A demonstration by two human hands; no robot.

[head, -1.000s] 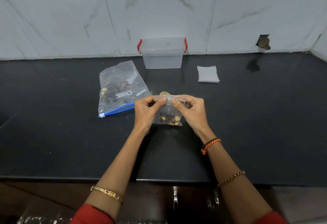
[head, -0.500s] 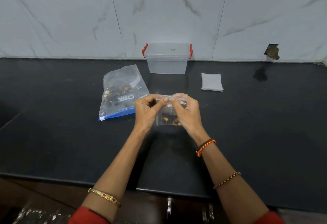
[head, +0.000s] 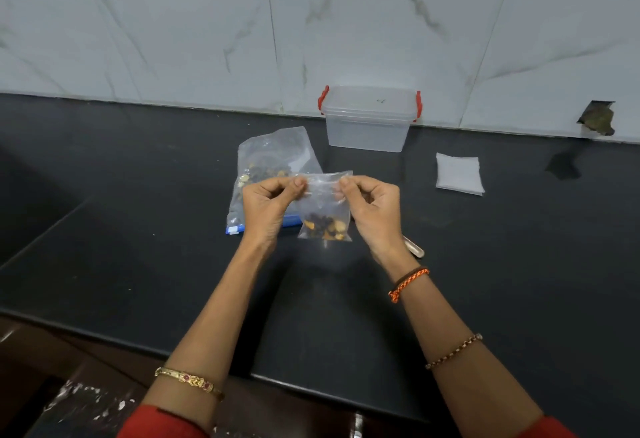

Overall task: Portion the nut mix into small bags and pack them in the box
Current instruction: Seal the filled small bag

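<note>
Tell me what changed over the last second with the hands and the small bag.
The left hand and right hand slid apart along the top of the small bag, from pinching at its middle to pinching near its corners. Both kept their hold. The big nut bag, box and stack of empty bags stayed put.

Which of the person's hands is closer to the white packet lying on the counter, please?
The right hand. It pinches the small bag's top right corner, and the white packet lies beyond it to the right. The left hand pinches the opposite corner, farther away.
</note>
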